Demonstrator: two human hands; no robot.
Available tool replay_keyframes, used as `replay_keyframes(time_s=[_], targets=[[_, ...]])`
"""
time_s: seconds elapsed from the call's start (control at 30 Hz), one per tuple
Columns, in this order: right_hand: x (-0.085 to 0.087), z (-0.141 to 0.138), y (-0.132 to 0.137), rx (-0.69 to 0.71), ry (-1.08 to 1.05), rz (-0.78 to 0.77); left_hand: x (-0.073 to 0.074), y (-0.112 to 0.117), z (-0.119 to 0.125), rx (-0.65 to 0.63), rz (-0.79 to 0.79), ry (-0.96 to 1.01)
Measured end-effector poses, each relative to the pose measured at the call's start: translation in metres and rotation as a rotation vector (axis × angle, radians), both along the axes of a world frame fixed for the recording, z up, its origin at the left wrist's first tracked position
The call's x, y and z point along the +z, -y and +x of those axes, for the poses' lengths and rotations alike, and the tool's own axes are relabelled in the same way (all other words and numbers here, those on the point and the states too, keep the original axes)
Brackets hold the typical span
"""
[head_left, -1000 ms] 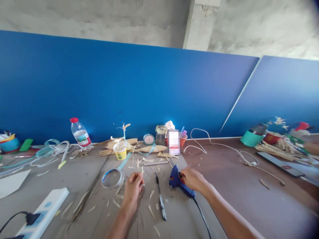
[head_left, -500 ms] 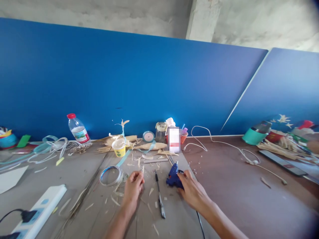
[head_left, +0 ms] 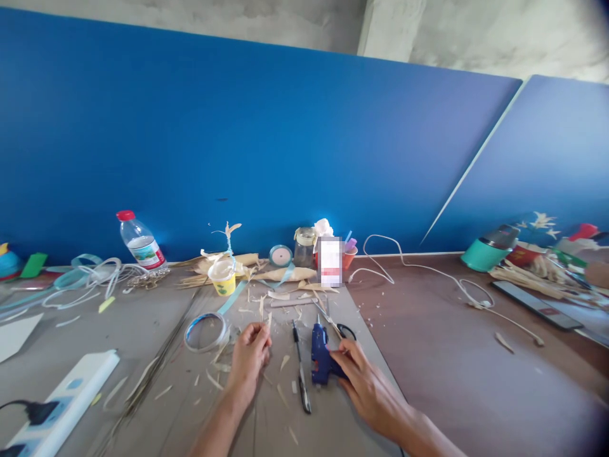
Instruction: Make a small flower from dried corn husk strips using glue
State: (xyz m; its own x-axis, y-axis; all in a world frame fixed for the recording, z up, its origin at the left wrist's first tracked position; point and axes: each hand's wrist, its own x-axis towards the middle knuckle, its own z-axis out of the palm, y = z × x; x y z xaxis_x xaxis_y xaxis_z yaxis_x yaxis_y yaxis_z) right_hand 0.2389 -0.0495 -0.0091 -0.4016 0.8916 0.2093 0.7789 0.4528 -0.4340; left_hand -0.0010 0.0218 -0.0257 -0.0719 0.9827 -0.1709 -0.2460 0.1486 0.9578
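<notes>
Glue gun handle partly behind right hand.

The plastic glue gun is deep blue with a pale nozzle, the slim pen pairs black with a clear barrel, and the metal scissors join silver blades to black loops. Cream is the colour of the thin dried-husk sliver, while the small yellow paper cup carries a green print, and the clear plastic bottle wears a red cap and a label patterned in white, green, blue and red. Plain saturated blue covers the flat partition panel, and the white power strip has light-blue socket panels.
</notes>
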Motion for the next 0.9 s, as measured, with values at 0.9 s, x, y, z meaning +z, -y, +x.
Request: replay_keyframes(time_s=[0.9], targets=[[0.022, 0.049, -0.089, -0.401, 0.137, 0.219, 0.001, 0.000, 0.002, 0.036, -0.029, 0.011]])
